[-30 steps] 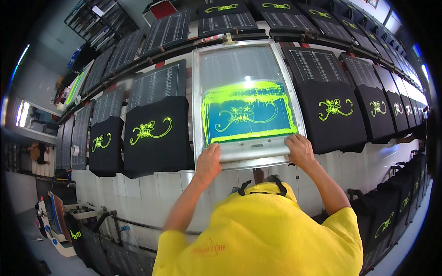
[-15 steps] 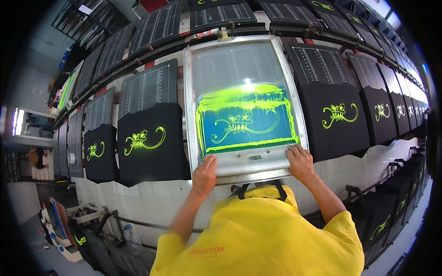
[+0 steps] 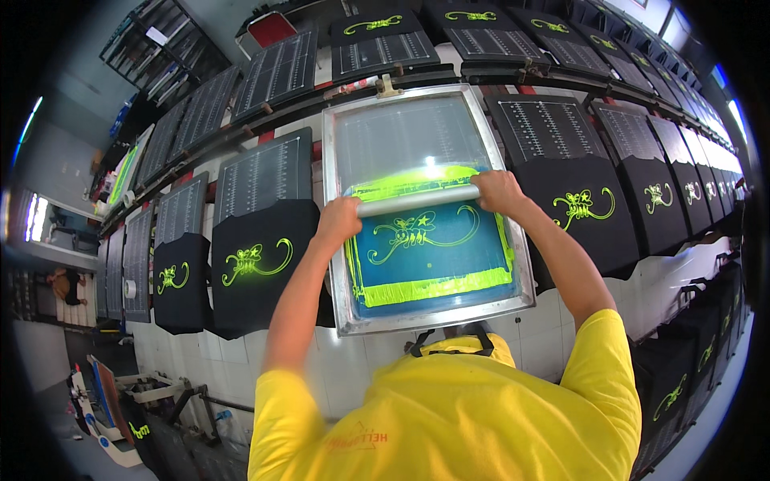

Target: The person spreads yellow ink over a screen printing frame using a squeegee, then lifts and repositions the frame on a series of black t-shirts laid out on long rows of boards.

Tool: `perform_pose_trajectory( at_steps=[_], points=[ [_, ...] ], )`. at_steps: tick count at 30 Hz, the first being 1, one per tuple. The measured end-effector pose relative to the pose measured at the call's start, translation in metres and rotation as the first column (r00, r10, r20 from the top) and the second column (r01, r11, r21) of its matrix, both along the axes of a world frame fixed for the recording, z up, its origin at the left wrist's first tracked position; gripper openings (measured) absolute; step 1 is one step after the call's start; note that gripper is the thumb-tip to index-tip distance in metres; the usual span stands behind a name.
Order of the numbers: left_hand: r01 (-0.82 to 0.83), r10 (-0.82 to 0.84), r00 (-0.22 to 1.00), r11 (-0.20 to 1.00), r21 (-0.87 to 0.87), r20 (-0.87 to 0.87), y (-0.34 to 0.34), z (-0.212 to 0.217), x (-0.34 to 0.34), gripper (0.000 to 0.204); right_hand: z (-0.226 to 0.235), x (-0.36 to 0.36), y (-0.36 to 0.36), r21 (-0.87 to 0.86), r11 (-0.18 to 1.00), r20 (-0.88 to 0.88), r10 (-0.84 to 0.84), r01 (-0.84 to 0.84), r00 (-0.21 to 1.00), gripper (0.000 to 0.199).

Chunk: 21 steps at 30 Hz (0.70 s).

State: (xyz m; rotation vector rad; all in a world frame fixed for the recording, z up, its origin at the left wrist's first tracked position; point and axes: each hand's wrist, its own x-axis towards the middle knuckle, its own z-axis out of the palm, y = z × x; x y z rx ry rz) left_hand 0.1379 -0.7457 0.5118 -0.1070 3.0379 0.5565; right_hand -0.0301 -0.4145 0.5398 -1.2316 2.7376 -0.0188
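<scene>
A metal-framed printing screen (image 3: 425, 268) lies before me, its blue mesh showing a curling outline design, streaked with neon yellow-green ink (image 3: 437, 286) along its near end and sides. Across the middle of the screen runs a pale metal squeegee (image 3: 417, 200). My left hand (image 3: 341, 218) is closed round its left end, my right hand (image 3: 497, 192) round the right one. The squeegee's blade is hidden beneath the bar. More ink lies just beyond it.
Black shirts with yellow-green prints lie on boards to the left (image 3: 255, 260) and right (image 3: 581, 204). A rail (image 3: 449, 78) passes behind the screen, with more boards beyond. A bench-side rack (image 3: 192, 393) stands at lower left.
Both hands and the squeegee have moved away from me, from the screen's near end to its middle. A broad band of ink now shows at the near end. My view has shifted slightly.
</scene>
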Motion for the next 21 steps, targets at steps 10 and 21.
perform_pose_trajectory(
  at_steps=[10, 21],
  points=[
    [-0.031, 0.035, 0.99, 0.999, 0.029, -0.136, 0.033, 0.034, 0.093, 0.036, 0.033, 0.086, 0.044, -0.191, 0.981, -0.092, 0.018, -0.036, 0.996, 0.029],
    [-0.02, 0.033, 0.987, 0.996, 0.088, -0.155, 0.11, -0.002, 0.224, 0.044, 0.003, 0.232, 0.105, -0.169, 0.986, -0.08, -0.03, 0.016, 0.996, 0.05]
  ],
)
